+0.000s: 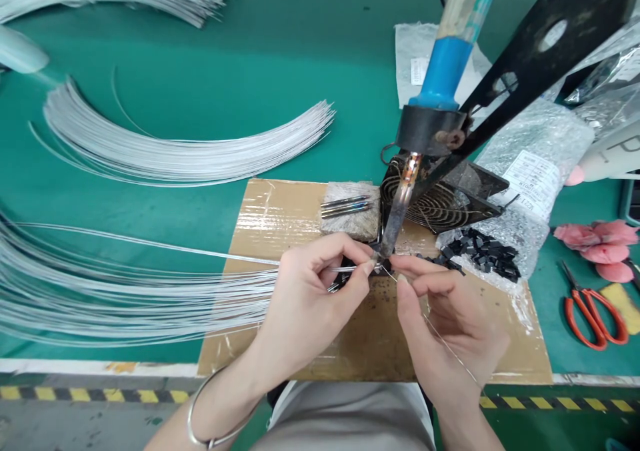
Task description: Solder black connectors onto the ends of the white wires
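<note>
My left hand (pixel 320 297) pinches the end of a thin white wire (pixel 240 259) just under the tip of a soldering iron (pixel 399 214). The iron has a blue handle and is clamped pointing down. Between the thumb and fingers of my right hand (pixel 445 324) is a thin strand of solder wire (pixel 453 351), its front end near the iron's tip. A small dark part lies at the meeting point, mostly hidden by my fingers. Many more white wires (pixel 150 291) run in from the left, passing behind my left hand. Cardboard (pixel 360 344) lies beneath both hands.
A black bracket (pixel 500 84) holds the iron, beside a fan (pixel 440 197). Small black connectors (pixel 483 254) lie on bubble wrap (pixel 540 144). Orange-handled scissors (pixel 595 317) are at right. A wire bundle (pixel 190 151) lies behind, left of a pad (pixel 350 221) with spare tips.
</note>
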`<state>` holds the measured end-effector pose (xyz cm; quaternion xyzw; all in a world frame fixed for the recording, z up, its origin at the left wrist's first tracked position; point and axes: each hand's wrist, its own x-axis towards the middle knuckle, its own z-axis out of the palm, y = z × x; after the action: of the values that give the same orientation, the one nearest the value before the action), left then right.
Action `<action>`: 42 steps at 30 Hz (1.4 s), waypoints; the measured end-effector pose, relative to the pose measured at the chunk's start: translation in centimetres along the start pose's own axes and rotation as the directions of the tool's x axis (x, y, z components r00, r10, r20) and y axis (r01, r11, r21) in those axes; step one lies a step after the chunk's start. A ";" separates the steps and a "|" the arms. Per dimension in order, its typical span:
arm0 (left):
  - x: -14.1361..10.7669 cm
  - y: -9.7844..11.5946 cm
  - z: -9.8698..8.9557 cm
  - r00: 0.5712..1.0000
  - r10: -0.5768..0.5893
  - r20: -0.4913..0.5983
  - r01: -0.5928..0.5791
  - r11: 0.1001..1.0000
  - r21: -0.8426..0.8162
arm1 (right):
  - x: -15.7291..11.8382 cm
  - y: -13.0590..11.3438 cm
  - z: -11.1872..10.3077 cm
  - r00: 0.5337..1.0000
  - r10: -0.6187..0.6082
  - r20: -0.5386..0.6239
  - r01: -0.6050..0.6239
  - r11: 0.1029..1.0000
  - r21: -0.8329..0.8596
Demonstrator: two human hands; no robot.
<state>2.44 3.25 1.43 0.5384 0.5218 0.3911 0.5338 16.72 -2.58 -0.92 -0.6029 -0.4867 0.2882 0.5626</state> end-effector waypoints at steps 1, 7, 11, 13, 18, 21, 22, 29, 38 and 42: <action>0.0 0.0 0.0 1.000 0.001 -0.001 -0.001 1.000 0.001 | 0.0 0.0 0.0 1.000 0.004 -0.008 -0.004 1.000 -0.003; 0.0 -0.3 0.0 1.000 -0.006 -0.001 0.006 1.000 0.012 | 0.0 0.0 0.0 1.000 -0.003 -0.001 0.003 1.000 -0.012; -0.1 -0.4 0.0 1.000 -0.010 0.007 0.010 1.000 0.001 | 0.0 -0.1 0.0 1.000 -0.019 0.008 0.020 1.000 -0.023; -0.1 -0.3 0.0 1.000 -0.002 0.012 0.002 1.000 -0.012 | 0.0 -0.1 0.0 1.000 -0.015 -0.003 0.014 1.000 -0.027; -0.2 0.0 0.0 1.000 0.004 0.007 -0.004 1.000 -0.008 | 0.0 0.0 -0.1 0.999 -0.046 0.012 0.046 0.998 -0.036; -0.2 0.0 0.0 1.000 0.008 -0.001 -0.008 1.000 0.008 | 0.0 0.1 -0.1 0.998 -0.057 0.015 0.057 0.998 -0.029; -0.2 0.0 0.0 1.000 0.009 -0.003 -0.009 1.000 0.009 | 0.0 0.1 -0.1 0.999 -0.051 0.013 0.051 0.998 -0.029; -0.1 -0.3 0.0 1.000 0.017 0.007 -0.017 1.000 0.010 | 0.0 0.3 -0.1 0.997 -0.080 0.022 0.081 0.996 -0.048; -0.4 -0.2 0.0 1.000 0.024 0.009 -0.024 0.999 0.025 | 0.0 0.4 -0.2 0.995 -0.098 0.026 0.099 0.992 -0.073; -0.3 -0.2 0.0 1.000 0.021 0.005 -0.021 0.999 0.024 | 0.0 0.3 -0.2 0.994 -0.109 0.029 0.111 0.991 -0.078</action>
<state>2.35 2.89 1.32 0.5512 0.5195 0.3888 0.5245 16.99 -2.67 -1.21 -0.5936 -0.5374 0.2446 0.5469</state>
